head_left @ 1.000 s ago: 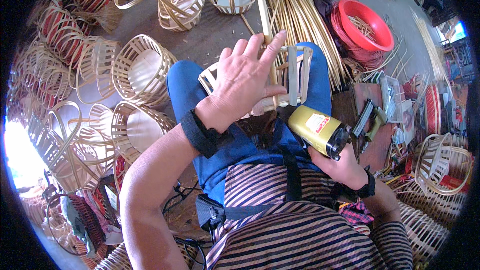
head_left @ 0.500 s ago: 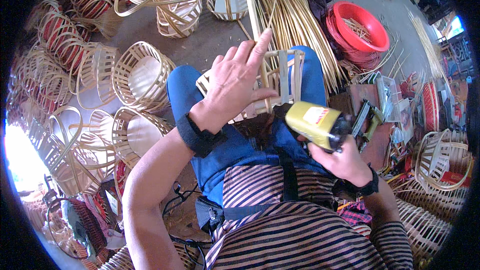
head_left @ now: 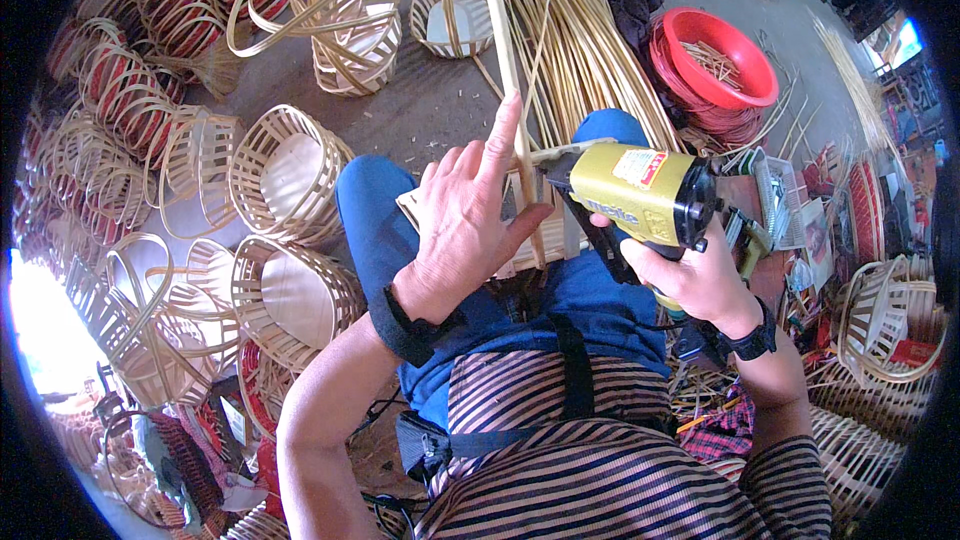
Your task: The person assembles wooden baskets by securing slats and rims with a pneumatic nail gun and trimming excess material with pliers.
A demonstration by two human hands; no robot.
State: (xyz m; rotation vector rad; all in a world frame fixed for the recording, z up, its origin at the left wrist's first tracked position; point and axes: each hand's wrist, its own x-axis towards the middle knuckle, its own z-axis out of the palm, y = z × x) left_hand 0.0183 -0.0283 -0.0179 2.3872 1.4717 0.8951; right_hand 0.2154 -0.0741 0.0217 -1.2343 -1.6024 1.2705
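My left hand (head_left: 462, 225) grips a long pale wooden strip (head_left: 500, 30) against a small slatted frame (head_left: 555, 240) on my lap, with the index finger stretched along the strip and part of the frame hidden under the hand. My right hand (head_left: 700, 280) holds a yellow-and-black pneumatic nail gun (head_left: 645, 195) by its handle, its black nose over the right side of the frame, close beside my left thumb.
Woven baskets (head_left: 285, 175) crowd the left side and far left. Beyond my knees lie a bundle of thin sticks (head_left: 570, 50) and a red basin (head_left: 755, 70) of offcuts. At right are a second nail gun (head_left: 750, 250), a plastic crate (head_left: 775, 210) and more baskets (head_left: 880, 325).
The nail gun in my right hand has risen from below the frame onto its right side. My left hand stays on the strip; the view has shifted, so knees and hands appear lower.
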